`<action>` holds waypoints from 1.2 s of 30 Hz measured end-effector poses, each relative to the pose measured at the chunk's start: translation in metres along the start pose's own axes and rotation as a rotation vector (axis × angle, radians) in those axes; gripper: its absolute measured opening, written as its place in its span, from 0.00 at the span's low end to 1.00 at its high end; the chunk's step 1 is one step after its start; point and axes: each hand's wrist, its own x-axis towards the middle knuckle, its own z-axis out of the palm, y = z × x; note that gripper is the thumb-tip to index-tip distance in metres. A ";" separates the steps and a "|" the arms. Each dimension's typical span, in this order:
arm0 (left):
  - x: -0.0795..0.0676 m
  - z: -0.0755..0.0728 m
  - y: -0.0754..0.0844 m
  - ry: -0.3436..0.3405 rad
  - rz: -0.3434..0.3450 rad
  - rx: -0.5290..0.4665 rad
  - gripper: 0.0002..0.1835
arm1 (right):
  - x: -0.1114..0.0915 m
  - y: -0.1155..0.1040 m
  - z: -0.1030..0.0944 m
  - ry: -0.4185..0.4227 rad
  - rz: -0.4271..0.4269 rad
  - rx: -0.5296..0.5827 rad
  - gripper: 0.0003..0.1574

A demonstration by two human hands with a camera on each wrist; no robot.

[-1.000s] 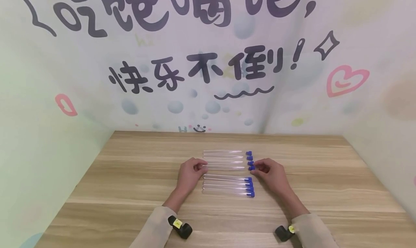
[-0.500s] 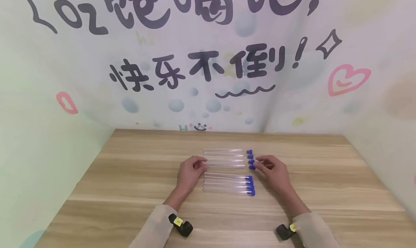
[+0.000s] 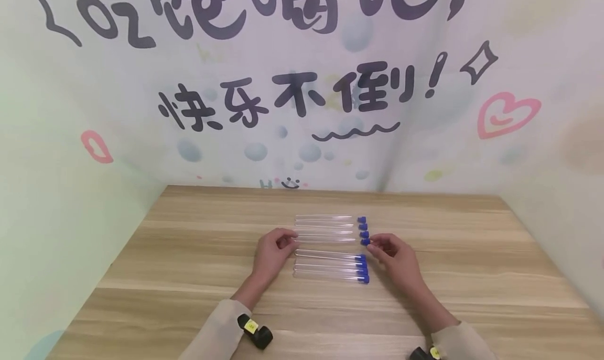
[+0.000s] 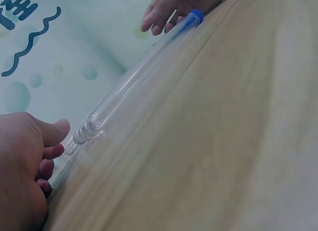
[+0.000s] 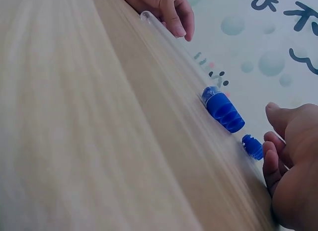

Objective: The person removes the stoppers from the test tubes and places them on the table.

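Observation:
Several clear test tubes lie side by side on the wooden table in two groups. In the far group, the uncapped tubes (image 3: 325,240) point right toward separate blue caps (image 3: 362,227), with a small gap between. The near group's tubes (image 3: 325,266) have blue caps (image 3: 363,279) on their right ends. My left hand (image 3: 273,252) is at the rounded left end of the nearest uncapped tube, thumb and index finger parted on either side of it. Beside the nearest loose cap (image 5: 252,146) is my right hand (image 3: 396,255), thumb and fingers apart; contact is unclear.
Bare wooden tabletop (image 3: 189,234) surrounds the tubes. A white printed cloth wall (image 3: 236,161) rises behind the table's back edge. Black wrist cameras (image 3: 255,331) sit on the sleeves.
My left hand has drawn slightly left at the tube's end. My right hand has shifted among the loose caps and back to the nearest one; the caps sit in a more even line.

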 end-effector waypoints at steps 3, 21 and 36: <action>-0.004 -0.004 0.000 -0.011 -0.007 -0.021 0.08 | -0.001 -0.001 0.001 -0.026 0.002 -0.001 0.18; -0.008 -0.004 -0.002 -0.085 0.053 0.038 0.08 | -0.004 0.003 0.001 -0.104 -0.092 -0.201 0.11; -0.006 -0.004 -0.002 -0.144 0.049 0.089 0.08 | -0.002 0.006 -0.001 -0.118 -0.170 -0.276 0.14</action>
